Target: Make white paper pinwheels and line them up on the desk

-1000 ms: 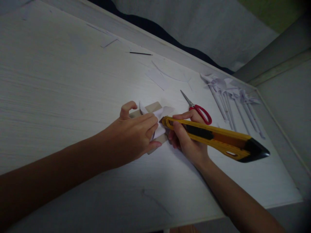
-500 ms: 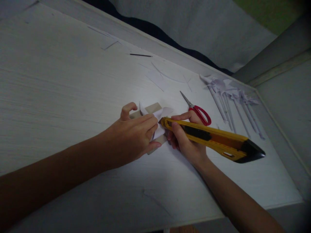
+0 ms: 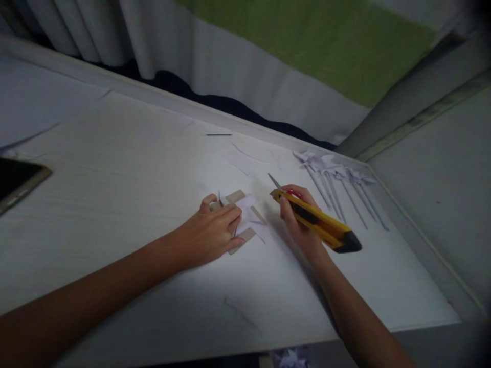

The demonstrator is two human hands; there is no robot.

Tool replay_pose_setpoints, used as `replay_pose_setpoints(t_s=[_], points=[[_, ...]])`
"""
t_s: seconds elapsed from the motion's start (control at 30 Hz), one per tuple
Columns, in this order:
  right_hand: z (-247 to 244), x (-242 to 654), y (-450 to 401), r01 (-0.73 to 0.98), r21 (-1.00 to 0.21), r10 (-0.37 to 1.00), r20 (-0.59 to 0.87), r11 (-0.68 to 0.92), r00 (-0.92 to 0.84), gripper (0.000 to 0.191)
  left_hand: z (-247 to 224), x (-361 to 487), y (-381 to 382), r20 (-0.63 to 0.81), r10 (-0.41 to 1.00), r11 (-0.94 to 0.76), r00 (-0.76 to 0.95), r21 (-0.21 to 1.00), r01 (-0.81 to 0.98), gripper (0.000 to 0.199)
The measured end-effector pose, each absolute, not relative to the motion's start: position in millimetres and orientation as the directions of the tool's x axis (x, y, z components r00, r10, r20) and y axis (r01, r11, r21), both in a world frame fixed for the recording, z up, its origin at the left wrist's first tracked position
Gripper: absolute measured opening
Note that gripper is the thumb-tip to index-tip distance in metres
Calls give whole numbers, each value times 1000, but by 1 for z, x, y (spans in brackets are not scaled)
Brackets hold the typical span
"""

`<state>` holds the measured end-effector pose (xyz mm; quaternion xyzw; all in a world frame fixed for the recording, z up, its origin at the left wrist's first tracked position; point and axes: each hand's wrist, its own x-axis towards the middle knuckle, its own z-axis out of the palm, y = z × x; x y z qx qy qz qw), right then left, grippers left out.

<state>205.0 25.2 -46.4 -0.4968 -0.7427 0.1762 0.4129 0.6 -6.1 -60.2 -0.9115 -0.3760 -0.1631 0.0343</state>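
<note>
Across the white table point(image 3: 115, 174), paper pinwheels point(image 3: 332, 168) lie at the far right. Right of centre, a yellow cutter point(image 3: 322, 225) slants, its long axis running from a far-left tip to a near-right black butt; the right hand point(image 3: 307, 241) is closed around it. The left hand point(image 3: 209, 235) bends its fingers over folded white paper point(image 3: 247, 208), left of the tip; whether they grip cannot be told. Scissors point(image 3: 274, 180) lie just beyond the cutter.

Utility knife point(image 3: 310, 216) is yellow, end cap point(image 3: 350, 243) black; scissors handle point(image 3: 294, 193) red; cardboard point(image 3: 236, 196) tan; folded paper point(image 3: 246, 205) white; curtain point(image 3: 303, 46) whitish, green-banded.
</note>
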Motion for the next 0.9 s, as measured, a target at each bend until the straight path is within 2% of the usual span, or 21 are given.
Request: replay_pose_setpoints(t_s=[0.03, 0.07, 0.1, 0.17, 0.2, 0.27, 0.4, 0.53, 0.63, 0.73, 0.83, 0.9], points=[[-45, 211, 26, 693, -521, 834, 506, 498, -218, 19, -59, 0, -7, 324, 674, -715, 664, 58, 697, 32], [-44, 216, 26, 763, -361, 799, 509, 537, -322, 19, -58, 0, -7, 321, 674, -715, 665, 59, 696, 32], [-43, 220, 25, 807, -198, 779, 463, 556, -423, 19, -57, 0, -8, 319, 676, -714, 664, 60, 698, 31], [-44, 226, 24, 807, 118, 761, 278, 578, -586, 24, -55, 0, -9, 305, 682, -712, 665, 66, 699, 31], [-44, 227, 23, 774, 233, 749, 201, 590, -631, 26, -54, -1, -10, 303, 685, -709, 662, 70, 702, 30], [-44, 226, 23, 683, 363, 696, 116, 634, -708, 29, -52, -2, -12, 298, 692, -705, 658, 83, 704, 30], [-42, 220, 27, 561, 417, 589, 73, 715, -805, 31, -49, -5, -16, 306, 686, -712, 660, 90, 697, 32], [-46, 221, 30, 496, 456, 504, 114, 739, -856, 33, -48, -8, -19, 319, 662, -727, 678, 58, 684, 33], [-43, 220, 32, 477, 501, 475, 142, 722, -868, 45, -49, -9, -20, 328, 653, -728, 683, 24, 685, 36], [-20, 194, 30, 539, 518, 520, 197, 665, -831, 54, -52, -10, -20, 335, 643, -733, 689, 9, 680, 36], [12, 132, 28, 616, 363, 572, 232, 699, -787, 36, -55, -10, -19, 316, 663, -723, 679, 34, 690, 40], [29, 77, 30, 577, 201, 528, 250, 792, -812, 28, -54, -9, -17, 275, 684, -714, 675, 62, 698, 42]])
